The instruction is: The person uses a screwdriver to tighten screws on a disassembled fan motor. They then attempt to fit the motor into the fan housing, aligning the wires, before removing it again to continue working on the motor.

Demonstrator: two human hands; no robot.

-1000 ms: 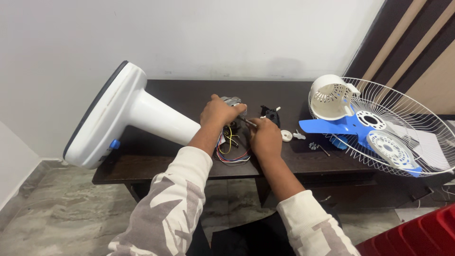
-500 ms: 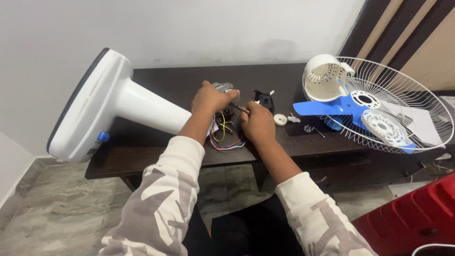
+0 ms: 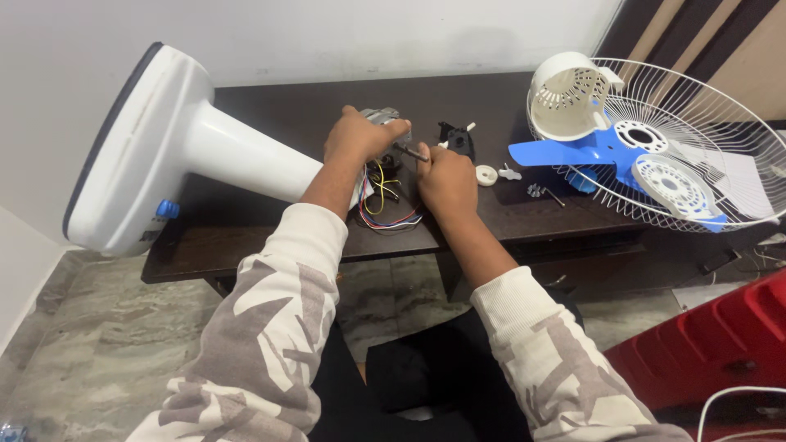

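Dark wooden table [image 3: 270, 245] fills the middle of the frame. Compared with a moment before, the hands have hardly moved: left hand [image 3: 356, 137] stays closed around the grey fan motor [image 3: 378, 116], right hand [image 3: 446, 176] grips a screwdriver [image 3: 409, 151] above the coloured wires [image 3: 385, 209].

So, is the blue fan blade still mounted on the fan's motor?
No: the blue fan blade lies off the motor, resting on the wire guard at the right end of the dark table.

Soft, even room light falls on my desk [image 3: 246, 237], with no hard glare. Shadows stay faint. Edges at 6 o'clock blur slightly.
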